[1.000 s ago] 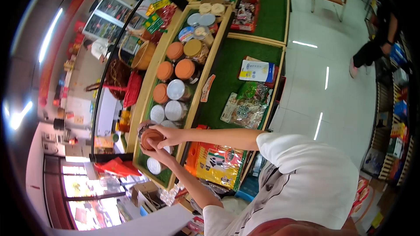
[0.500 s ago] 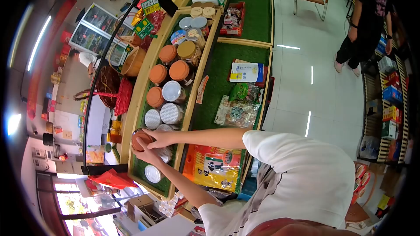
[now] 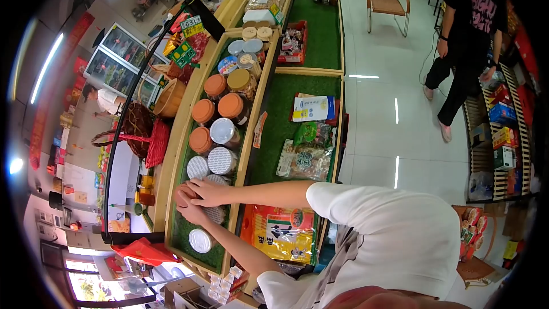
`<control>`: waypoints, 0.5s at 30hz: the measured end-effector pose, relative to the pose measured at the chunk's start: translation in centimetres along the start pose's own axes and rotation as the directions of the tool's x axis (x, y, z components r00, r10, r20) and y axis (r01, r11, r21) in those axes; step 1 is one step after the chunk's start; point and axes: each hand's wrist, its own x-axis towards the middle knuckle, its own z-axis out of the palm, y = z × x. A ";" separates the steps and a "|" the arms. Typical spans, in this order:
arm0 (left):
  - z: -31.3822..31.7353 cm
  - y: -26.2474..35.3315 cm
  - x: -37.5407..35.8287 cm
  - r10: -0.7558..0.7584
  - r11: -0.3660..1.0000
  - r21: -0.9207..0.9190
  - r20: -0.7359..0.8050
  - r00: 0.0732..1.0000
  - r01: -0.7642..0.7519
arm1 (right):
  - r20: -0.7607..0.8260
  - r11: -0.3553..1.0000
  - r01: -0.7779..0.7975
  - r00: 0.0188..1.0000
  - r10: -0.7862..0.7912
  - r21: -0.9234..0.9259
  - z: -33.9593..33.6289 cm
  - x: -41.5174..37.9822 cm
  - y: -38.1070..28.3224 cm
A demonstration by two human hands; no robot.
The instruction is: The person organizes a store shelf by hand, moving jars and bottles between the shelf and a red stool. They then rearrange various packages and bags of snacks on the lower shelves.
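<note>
Where jars [image 3: 221,160] stand: wood-rimmed tray [image 3: 247,147], prob. so they can't slide off.
Jars: mostly packed close, likely to save space.
Grip: R hand [image 3: 210,193] & L hand [image 3: 194,212] closed on brown-lidded jar [image 3: 180,190] from two sides, prob. steadying it.
Brown-lidded jar: nr. tray's far edge, not far from lone white-lidded jar [image 3: 200,241]; base hidden.

The white shirt [image 3: 400,229] I see on this person [image 3: 377,263] has loose short sleeves [image 3: 331,198], with a grey patch [image 3: 345,242] and thin dark lines [image 3: 346,256] down its front. The left hand [image 3: 194,213] and right hand [image 3: 211,193] are bare.
</note>
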 end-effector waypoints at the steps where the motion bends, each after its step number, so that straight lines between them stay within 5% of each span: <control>1: 0.2 -0.3 0.0 -0.001 1.000 0.022 0.010 1.000 0.001 | -0.006 0.993 0.017 1.000 -0.017 -0.117 0.2 -0.1 0.1; 7: 0.3 1.3 -1.6 -0.067 0.985 0.154 -0.034 0.997 0.071 | -0.188 0.955 0.104 0.969 -0.161 -0.278 2.3 0.6 1.7; 10: -0.8 2.6 -2.2 -0.100 0.981 0.163 -0.030 0.995 0.104 | -0.050 0.623 0.394 0.818 -0.572 -0.676 0.5 1.4 2.6; 12: -0.8 2.3 -2.0 -0.108 0.985 0.133 -0.014 0.994 0.109 | -0.206 0.894 0.196 0.932 -0.298 -0.403 0.8 1.7 1.1; 15: -1.3 2.6 -2.2 -0.107 0.994 0.032 -0.024 0.994 0.108 | -0.123 0.890 0.182 0.959 -0.254 -0.418 0.8 1.7 0.9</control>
